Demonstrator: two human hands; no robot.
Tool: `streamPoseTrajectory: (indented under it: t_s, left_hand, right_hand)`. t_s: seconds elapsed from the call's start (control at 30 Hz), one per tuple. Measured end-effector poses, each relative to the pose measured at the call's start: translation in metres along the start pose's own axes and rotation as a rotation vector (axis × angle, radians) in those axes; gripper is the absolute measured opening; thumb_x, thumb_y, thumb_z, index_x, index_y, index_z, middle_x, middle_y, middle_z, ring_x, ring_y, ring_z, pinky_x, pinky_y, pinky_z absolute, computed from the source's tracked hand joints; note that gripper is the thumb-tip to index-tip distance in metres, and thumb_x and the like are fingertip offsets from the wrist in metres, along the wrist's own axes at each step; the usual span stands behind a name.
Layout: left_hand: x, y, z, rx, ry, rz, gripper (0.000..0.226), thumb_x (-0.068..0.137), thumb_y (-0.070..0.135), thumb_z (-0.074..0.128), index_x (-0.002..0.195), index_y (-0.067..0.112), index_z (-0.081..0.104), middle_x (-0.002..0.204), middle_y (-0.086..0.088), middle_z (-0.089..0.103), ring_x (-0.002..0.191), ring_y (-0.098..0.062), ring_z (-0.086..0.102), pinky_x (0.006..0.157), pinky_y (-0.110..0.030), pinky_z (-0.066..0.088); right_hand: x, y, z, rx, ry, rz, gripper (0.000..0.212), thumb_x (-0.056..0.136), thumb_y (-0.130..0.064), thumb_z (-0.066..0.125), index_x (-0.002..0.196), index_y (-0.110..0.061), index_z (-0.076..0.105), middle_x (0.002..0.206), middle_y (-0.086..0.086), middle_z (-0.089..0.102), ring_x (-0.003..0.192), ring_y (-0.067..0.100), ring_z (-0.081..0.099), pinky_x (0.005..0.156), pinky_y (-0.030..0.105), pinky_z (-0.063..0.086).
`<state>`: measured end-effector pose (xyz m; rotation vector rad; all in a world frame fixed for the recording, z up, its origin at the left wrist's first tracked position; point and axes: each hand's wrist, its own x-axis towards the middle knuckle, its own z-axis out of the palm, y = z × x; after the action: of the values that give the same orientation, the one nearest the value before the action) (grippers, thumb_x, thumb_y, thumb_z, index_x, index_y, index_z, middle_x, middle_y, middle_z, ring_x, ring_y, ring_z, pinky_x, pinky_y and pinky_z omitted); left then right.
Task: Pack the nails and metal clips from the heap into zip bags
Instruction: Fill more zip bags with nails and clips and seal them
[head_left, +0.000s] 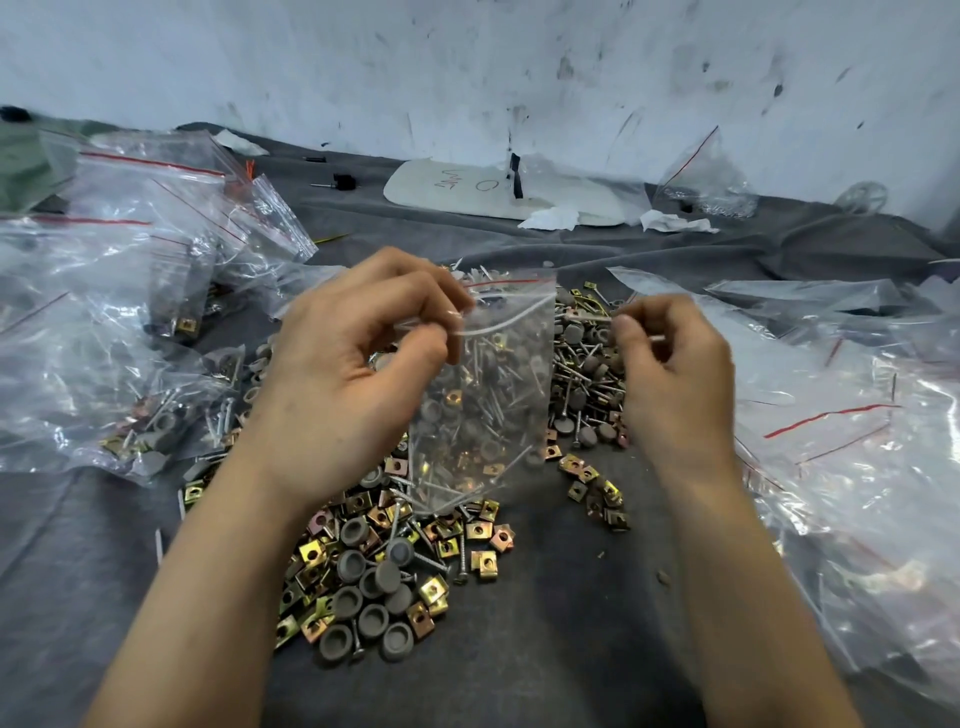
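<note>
One clear plastic zip bag (498, 395) hangs pinched in the left hand (353, 374). The right hand (675, 379) pinches a thin silver nail (657, 338).

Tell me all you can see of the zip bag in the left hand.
The zip bag is clear plastic, with a red line near its top edge and a pale zip strip that bows, so the mouth looks parted. It hangs upright over the heap, pinched at one upper corner by the left hand. Nails show through it, inside or behind unclear.

Head view, angled down, near heap (363, 571)
</note>
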<state>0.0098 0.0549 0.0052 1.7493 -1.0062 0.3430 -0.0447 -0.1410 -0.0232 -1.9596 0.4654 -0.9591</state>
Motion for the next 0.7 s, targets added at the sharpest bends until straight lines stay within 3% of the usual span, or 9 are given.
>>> streamPoseTrajectory:
  t_s: [0.1, 0.2, 0.33, 0.47, 0.53, 0.6, 0.7]
  left_hand:
    - [-0.001, 0.005, 0.005, -0.057, -0.042, 0.015, 0.014, 0.080, 0.023, 0.045, 0.072, 0.021, 0.057, 0.099, 0.002, 0.064, 0.084, -0.011, 0.061, 0.074, -0.026, 0.047]
    - [-0.002, 0.012, 0.011, -0.055, -0.077, 0.068, 0.015, 0.079, 0.020, 0.046, 0.073, 0.019, 0.059, 0.100, 0.000, 0.065, 0.085, -0.012, 0.062, 0.073, -0.032, 0.049]
    - [-0.003, 0.017, 0.014, -0.049, -0.105, 0.112, 0.020, 0.080, 0.018, 0.046, 0.070, 0.011, 0.062, 0.100, -0.001, 0.065, 0.090, -0.015, 0.062, 0.074, -0.033, 0.049]
    - [-0.002, 0.017, 0.012, -0.056, -0.089, 0.127, 0.017, 0.081, 0.016, 0.046, 0.073, 0.013, 0.061, 0.100, -0.003, 0.066, 0.087, -0.012, 0.062, 0.073, -0.029, 0.047]
    - [-0.002, 0.016, 0.011, -0.062, -0.063, 0.126, 0.015, 0.081, 0.016, 0.046, 0.075, 0.015, 0.060, 0.101, -0.003, 0.066, 0.087, -0.012, 0.063, 0.073, -0.027, 0.047]
    - [-0.002, 0.015, 0.009, -0.058, -0.041, 0.114, 0.014, 0.080, 0.016, 0.045, 0.076, 0.016, 0.059, 0.101, -0.002, 0.065, 0.086, -0.013, 0.063, 0.073, -0.025, 0.047]
    - [-0.002, 0.013, 0.006, -0.043, -0.008, 0.091, 0.014, 0.080, 0.016, 0.045, 0.074, 0.019, 0.057, 0.101, 0.000, 0.065, 0.087, -0.011, 0.063, 0.074, -0.020, 0.046]
  right_hand:
    - [-0.006, -0.036, -0.022, 0.138, -0.062, -0.218, 0.021, 0.094, -0.013, 0.058, 0.086, -0.032, 0.056, 0.083, -0.008, 0.063, 0.075, 0.009, 0.060, 0.067, 0.019, 0.049]
    - [-0.017, -0.061, -0.035, 0.099, -0.129, -0.414, 0.016, 0.090, -0.013, 0.062, 0.089, -0.029, 0.060, 0.086, -0.012, 0.063, 0.077, 0.004, 0.059, 0.068, 0.020, 0.049]
    - [-0.022, -0.067, -0.040, -0.039, -0.209, -0.457, 0.010, 0.086, -0.012, 0.069, 0.089, -0.022, 0.067, 0.097, -0.005, 0.062, 0.088, 0.008, 0.060, 0.072, 0.022, 0.048]
    - [-0.020, -0.064, -0.042, 0.054, -0.205, -0.374, 0.012, 0.088, -0.018, 0.067, 0.099, -0.024, 0.068, 0.101, -0.006, 0.064, 0.090, 0.008, 0.062, 0.071, 0.020, 0.049]
    - [-0.017, -0.058, -0.043, 0.080, -0.146, -0.317, 0.013, 0.089, -0.022, 0.066, 0.102, -0.025, 0.068, 0.095, -0.012, 0.067, 0.084, 0.006, 0.063, 0.067, 0.019, 0.050]
    - [-0.010, -0.043, -0.041, 0.047, -0.112, -0.204, 0.008, 0.089, -0.022, 0.066, 0.093, -0.029, 0.068, 0.083, -0.012, 0.068, 0.076, 0.003, 0.062, 0.064, 0.018, 0.049]
    - [-0.004, -0.011, -0.024, -0.160, -0.286, 0.087, 0.009, 0.086, -0.020, 0.069, 0.083, -0.028, 0.067, 0.079, -0.008, 0.066, 0.070, 0.007, 0.060, 0.059, 0.016, 0.045]
